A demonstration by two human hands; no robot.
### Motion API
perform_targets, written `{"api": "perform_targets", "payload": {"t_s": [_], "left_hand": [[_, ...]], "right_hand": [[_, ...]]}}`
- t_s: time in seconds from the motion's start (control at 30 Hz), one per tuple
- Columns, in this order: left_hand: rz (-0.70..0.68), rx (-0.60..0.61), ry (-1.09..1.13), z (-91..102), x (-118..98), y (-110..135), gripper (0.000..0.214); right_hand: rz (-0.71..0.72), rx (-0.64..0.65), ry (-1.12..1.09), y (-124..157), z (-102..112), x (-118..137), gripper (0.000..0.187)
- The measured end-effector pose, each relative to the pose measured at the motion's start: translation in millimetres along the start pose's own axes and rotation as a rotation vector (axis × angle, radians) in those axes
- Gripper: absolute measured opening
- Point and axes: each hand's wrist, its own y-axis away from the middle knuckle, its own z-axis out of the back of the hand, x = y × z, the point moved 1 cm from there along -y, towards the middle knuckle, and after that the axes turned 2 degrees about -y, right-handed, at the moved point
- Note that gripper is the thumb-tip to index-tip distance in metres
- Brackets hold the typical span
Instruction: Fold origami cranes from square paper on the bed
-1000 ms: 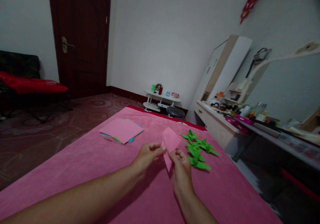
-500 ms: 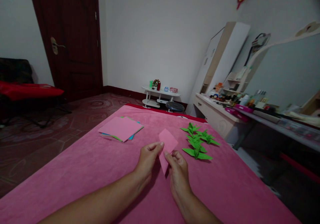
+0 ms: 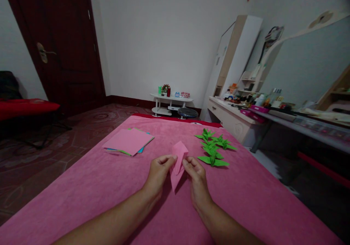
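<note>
Both my hands pinch a partly folded pink paper (image 3: 177, 164) just above the pink blanket (image 3: 90, 190). My left hand (image 3: 160, 172) grips its left edge with thumb and fingers closed. My right hand (image 3: 195, 175) grips the right edge the same way. The paper is a narrow pointed shape, its lower tip hanging between my hands. Several green folded paper cranes (image 3: 213, 150) lie on the blanket just right of the paper. A stack of coloured paper sheets (image 3: 128, 146), pink on top, lies to the far left.
A dark wooden door (image 3: 57, 48) and a red-cushioned chair (image 3: 24, 108) stand at the left. A small white table (image 3: 171, 104) sits by the far wall. A cluttered dressing table with a mirror (image 3: 259, 110) runs along the right.
The pink paper's upper flap has narrowed into a slimmer pointed shape between my fingers. My head has turned a little to the right, so the door slid left in view.
</note>
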Motion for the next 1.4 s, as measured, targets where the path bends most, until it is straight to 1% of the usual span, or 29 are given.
{"api": "perform_targets", "payload": {"t_s": [0.17, 0.3, 0.47, 0.6, 0.73, 0.87, 0.97, 1.07, 1.2, 1.3, 1.4], "left_hand": [[0.007, 0.018, -0.047, -3.3, -1, 4, 0.026], [0.029, 0.064, -0.059, -6.1, -3, 7, 0.023], [0.059, 0.086, -0.092, -4.3, 0, 7, 0.024], [0.079, 0.115, -0.094, -4.2, 0, 7, 0.024], [0.156, 0.134, -0.059, -6.2, -4, 9, 0.024], [0.248, 0.147, -0.083, -4.1, -7, 8, 0.027], [0.258, 0.174, -0.115, -0.7, -5, 5, 0.026], [0.245, 0.161, -0.137, 1.5, -3, 2, 0.023], [0.264, 0.154, -0.099, 2.7, -6, 0, 0.020], [0.287, 0.184, -0.084, 5.0, -10, -2, 0.021], [0.307, 0.233, -0.102, 7.8, -14, -4, 0.023]], "right_hand": [[0.041, -0.034, 0.021, 0, 1, 0, 0.023], [0.081, -0.081, 0.062, 0, 3, 1, 0.027], [0.127, -0.131, 0.137, 0, 4, 5, 0.028], [0.148, -0.145, 0.146, 1, 3, 8, 0.027], [0.129, -0.154, 0.133, 2, 3, 9, 0.027], [0.105, -0.164, 0.094, 2, 3, 9, 0.027], [0.099, -0.154, 0.069, 1, 4, 6, 0.028], [0.090, -0.140, 0.078, 1, 5, 3, 0.027], [0.035, -0.066, 0.043, -1, 5, 1, 0.028], [0.033, -0.016, 0.008, -3, 6, 4, 0.029], [0.034, 0.009, 0.045, -5, 8, 8, 0.030]]}}
